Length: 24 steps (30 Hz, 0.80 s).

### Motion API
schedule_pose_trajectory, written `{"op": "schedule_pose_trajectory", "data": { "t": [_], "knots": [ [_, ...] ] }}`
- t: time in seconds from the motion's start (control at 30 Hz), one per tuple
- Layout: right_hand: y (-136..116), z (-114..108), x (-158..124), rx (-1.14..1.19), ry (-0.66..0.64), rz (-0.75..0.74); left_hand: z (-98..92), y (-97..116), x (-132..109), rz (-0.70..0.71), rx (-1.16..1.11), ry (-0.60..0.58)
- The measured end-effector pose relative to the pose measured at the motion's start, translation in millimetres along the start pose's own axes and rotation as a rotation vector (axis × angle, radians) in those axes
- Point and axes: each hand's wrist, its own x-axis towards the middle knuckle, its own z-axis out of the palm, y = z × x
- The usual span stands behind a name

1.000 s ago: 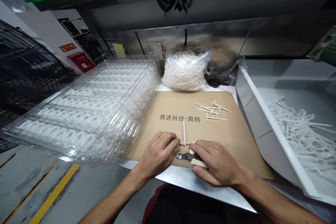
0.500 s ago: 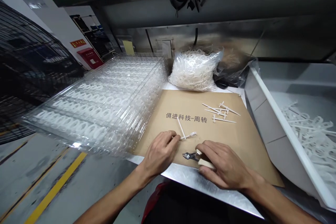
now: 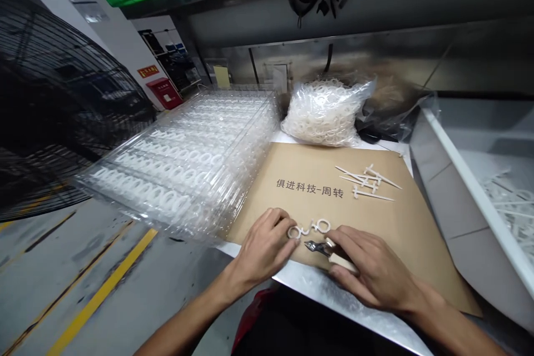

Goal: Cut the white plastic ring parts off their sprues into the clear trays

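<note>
My left hand (image 3: 262, 247) rests on the brown cardboard sheet (image 3: 396, 228), fingers curled, pinching one end of a small white plastic piece with two rings (image 3: 309, 228). My right hand (image 3: 373, 275) lies beside it, closed round small cutting pliers (image 3: 323, 248) with cream handles. The dark jaws of the pliers point left, just below the white piece. A little heap of white plastic sticks (image 3: 367, 182) lies farther back on the cardboard.
A stack of clear plastic trays (image 3: 192, 156) holding white rings stands at the left. A clear bag of white rings (image 3: 325, 113) sits at the back. A grey bin (image 3: 459, 178) with white plastic frames is at the right. A black wire fan guard (image 3: 54, 117) is far left.
The long stick has gone from the piece in my left hand; a two-ring piece is there now. My view has shifted left, so everything has slid right.
</note>
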Motion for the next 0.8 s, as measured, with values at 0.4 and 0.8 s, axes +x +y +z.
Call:
{"op": "schedule_pose_trajectory", "data": {
  "t": [0.4,0.8],
  "knots": [
    [-24.8,-28.4,12.8,0.777,-0.125,0.604,7.8,1.8,33.4,0.076,-0.222,0.485],
    [-26.7,-26.0,13.5,0.766,-0.157,0.673,17.8,2.2,26.3,0.141,-0.241,0.512]
  ]
}}
